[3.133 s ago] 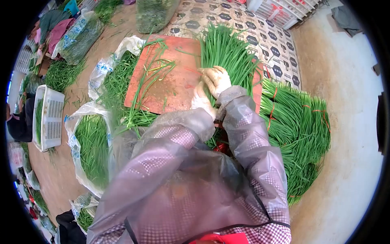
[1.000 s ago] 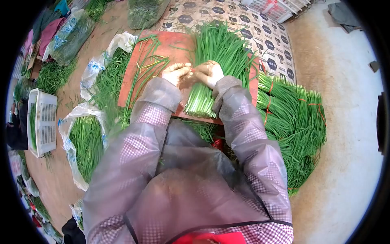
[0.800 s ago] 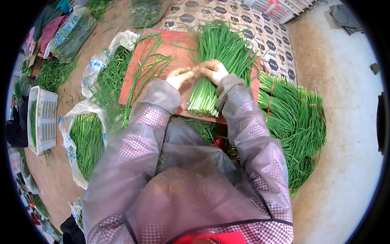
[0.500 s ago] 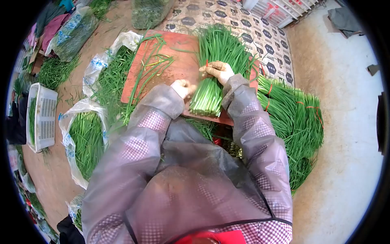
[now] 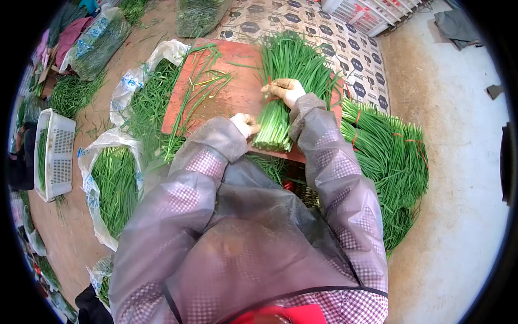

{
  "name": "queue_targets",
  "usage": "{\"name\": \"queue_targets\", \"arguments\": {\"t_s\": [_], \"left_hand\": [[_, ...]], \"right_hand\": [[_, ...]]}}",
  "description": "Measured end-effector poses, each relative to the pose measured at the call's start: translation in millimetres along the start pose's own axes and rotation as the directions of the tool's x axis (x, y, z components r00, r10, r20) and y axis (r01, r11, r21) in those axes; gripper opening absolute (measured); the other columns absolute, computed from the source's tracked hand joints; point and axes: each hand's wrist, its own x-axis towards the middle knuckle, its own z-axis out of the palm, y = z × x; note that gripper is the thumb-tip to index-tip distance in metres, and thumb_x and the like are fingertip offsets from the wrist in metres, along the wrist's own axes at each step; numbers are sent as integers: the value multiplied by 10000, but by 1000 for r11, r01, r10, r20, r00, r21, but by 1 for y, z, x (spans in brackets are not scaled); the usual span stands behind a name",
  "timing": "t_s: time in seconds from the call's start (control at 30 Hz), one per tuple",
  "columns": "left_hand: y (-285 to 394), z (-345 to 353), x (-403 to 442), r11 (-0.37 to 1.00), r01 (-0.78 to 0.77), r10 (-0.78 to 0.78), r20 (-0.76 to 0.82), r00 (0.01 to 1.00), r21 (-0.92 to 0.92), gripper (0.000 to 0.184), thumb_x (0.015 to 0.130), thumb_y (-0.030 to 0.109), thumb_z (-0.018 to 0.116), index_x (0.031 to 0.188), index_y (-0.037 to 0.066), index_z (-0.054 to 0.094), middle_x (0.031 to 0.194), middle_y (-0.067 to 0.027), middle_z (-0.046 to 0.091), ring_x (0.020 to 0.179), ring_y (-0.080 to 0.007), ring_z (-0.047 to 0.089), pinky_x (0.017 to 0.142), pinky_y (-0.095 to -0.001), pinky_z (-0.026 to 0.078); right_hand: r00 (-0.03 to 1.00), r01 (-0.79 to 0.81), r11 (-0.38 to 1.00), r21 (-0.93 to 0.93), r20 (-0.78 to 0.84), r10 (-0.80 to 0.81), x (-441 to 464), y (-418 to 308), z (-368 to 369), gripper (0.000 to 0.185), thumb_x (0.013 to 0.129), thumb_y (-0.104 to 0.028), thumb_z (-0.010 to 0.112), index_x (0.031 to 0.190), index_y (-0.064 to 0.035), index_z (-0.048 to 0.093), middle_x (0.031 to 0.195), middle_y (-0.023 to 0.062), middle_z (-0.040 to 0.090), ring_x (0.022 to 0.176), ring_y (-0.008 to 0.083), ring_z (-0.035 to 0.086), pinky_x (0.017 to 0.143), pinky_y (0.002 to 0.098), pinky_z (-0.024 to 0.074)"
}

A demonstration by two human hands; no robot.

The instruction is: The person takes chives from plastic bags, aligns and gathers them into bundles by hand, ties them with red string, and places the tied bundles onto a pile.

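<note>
A thick bunch of garlic chives [image 5: 297,56] lies on a red board [image 5: 237,59], its pale cut ends towards me. Across its upper side, my right hand [image 5: 286,90] pinches a thin red rubber band [image 5: 274,98], fingers closed and resting against the stalks. My left hand [image 5: 245,125] is closed beside the cut ends at the bunch's left edge, its fingertips partly hidden. Loose chive leaves [image 5: 205,81] are scattered over the board's left part.
Banded chive bunches [image 5: 386,154] are piled to my right. Plastic bags of chives [image 5: 114,183] stand on my left, with a white basket [image 5: 60,156] beyond. White crates [image 5: 359,16] sit at the back, past a patterned sheet [image 5: 302,21].
My right hand has shifted slightly left and towards the far side, and the band shows more beside its fingers. My left hand has moved slightly down, staying by the cut ends.
</note>
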Motion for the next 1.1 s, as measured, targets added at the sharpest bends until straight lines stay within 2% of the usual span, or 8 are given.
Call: {"name": "queue_targets", "arguments": {"t_s": [0.13,0.23,0.27,0.33,0.4,0.47,0.87,1.1], "left_hand": [[12,-8,6,997,-72,62,-323,944,-20,397,754,171,742,1084,6,594,861,-97,662,719,-163,618,688,-323,504],[83,5,-28,929,-174,123,-171,978,-327,666,729,193,771,1271,-9,440,1153,-142,584,1079,-212,562,921,-339,450],[93,14,-29,833,-223,219,-68,973,-506,784,722,212,781,1343,-11,358,1250,-151,537,1178,-225,513,979,-341,420],[85,33,-12,909,-273,242,-135,961,-315,1058,637,294,824,1405,-22,169,1310,-165,490,1185,-255,508,1001,-347,408],[88,40,-14,985,-174,168,-182,969,-18,937,634,300,833,1349,-11,314,1313,-195,487,1224,-311,478,1026,-380,388],[85,40,-7,993,-41,57,-147,987,110,1056,577,360,842,1359,-31,250,1289,-207,501,1201,-323,497,1011,-365,405],[115,-18,-32,602,-104,345,-140,928,792,1065,543,401,822,1377,2,295,1233,-204,534,1154,-351,518,977,-411,415],[123,22,-20,468,168,161,-270,949,868,1300,529,571,796,1440,-53,112,1452,-226,300,1372,-371,258,1144,-487,111]], "right_hand": [[995,-86,985,-152,27,91,4,-13,-5,210,795,-150,682,923,16,698,866,130,687,766,209,647,736,332,513],[921,382,261,-887,339,-193,5,-33,-5,337,787,-344,626,1003,-100,709,977,135,685,916,327,636,864,383,483],[921,381,260,-887,339,-192,5,-38,-2,337,787,-344,626,1003,-100,709,977,135,685,916,327,636,864,383,483],[980,161,499,-851,198,21,3,-41,6,320,792,-305,622,1007,-82,705,987,142,684,941,303,642,862,360,484],[993,55,654,-755,109,43,-3,-37,10,247,800,-194,630,979,-41,703,966,138,695,859,226,672,794,338,511],[978,-183,903,-388,16,206,-10,-43,15,256,772,-115,685,970,47,681,886,106,706,747,128,638,646,266,494],[999,-43,996,78,3,42,-15,-51,11,158,874,-97,627,962,34,624,825,75,675,475,44,403,421,199,307],[991,4,968,250,-130,29,-9,-23,20,237,858,-52,607,1079,31,598,855,43,639,658,75,552,557,221,428]]}}
